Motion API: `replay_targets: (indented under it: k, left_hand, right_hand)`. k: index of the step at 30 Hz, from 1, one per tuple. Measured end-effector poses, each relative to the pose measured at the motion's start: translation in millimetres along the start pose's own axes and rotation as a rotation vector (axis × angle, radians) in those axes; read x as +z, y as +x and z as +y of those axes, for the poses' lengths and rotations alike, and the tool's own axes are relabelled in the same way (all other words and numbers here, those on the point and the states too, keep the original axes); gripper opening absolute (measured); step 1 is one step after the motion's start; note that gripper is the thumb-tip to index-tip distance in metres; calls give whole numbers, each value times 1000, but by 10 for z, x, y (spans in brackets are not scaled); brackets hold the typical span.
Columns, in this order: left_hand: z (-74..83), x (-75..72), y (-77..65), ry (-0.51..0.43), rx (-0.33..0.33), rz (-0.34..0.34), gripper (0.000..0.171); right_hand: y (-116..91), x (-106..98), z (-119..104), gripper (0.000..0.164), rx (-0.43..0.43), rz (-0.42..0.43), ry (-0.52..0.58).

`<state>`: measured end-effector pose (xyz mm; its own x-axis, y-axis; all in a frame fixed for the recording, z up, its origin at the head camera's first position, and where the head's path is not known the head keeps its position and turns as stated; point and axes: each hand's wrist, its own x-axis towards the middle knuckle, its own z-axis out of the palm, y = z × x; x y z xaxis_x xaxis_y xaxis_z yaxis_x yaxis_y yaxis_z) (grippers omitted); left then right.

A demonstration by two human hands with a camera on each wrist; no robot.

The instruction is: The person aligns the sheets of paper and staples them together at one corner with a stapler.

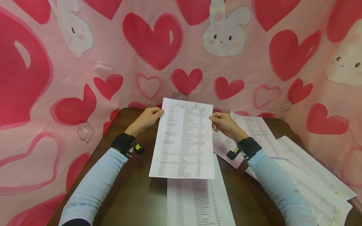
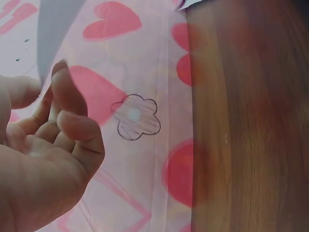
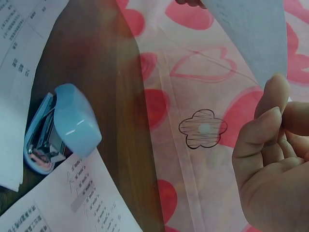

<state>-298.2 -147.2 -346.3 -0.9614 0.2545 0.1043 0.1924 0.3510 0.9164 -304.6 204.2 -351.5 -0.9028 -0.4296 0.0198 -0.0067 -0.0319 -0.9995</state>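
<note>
A printed sheet of paper (image 1: 183,141) with columns of small text is held up above the table, tilted toward the head camera. My left hand (image 1: 148,117) pinches its upper left edge between thumb and fingers. On the opposite edge, my right hand (image 1: 225,124) pinches it the same way. In the left wrist view the left hand (image 2: 53,145) has its thumb and forefinger together on the grey back of the sheet. The right wrist view shows the right hand (image 3: 275,154) gripping a corner of that sheet (image 3: 256,38). Another printed page (image 1: 198,204) lies below, partly covered.
Several printed sheets (image 1: 305,188) lie spread on the right of the dark wooden table (image 1: 133,188). A light blue stapler (image 3: 77,121) stands among papers in the right wrist view. Behind the table hangs a pink cloth (image 1: 158,84) with hearts and rabbits.
</note>
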Motion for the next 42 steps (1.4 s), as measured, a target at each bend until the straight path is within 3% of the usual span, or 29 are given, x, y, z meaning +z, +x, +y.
replay_targets:
  k: [5,12,17,26,29,36,42]
  left_hand:
    - [-2,27,-13,0,2,4,26]
    - [26,71,-27,-14,-47,-58,25]
    - [33,75,-51,-34,-25,-94,27]
    - [-47,25,-153,109,59,-292,24]
    - [-65,19,-175,115,84,-365,25]
    - [-76,38,-232,112,106,-563,24]
    - [-62,69,-285,127,81,-624,24]
  right_hand:
    - [1,-70,67,19,20,-31,-37]
    - [-42,-160,74,18,66,-101,-37]
    - [-65,-197,71,16,94,-130,-56]
    - [-157,-275,140,26,142,-258,-183]
    - [-196,-297,165,28,141,-287,-177]
    - [-303,-340,214,16,179,-396,-169]
    - [-359,-348,219,16,183,-414,-193]
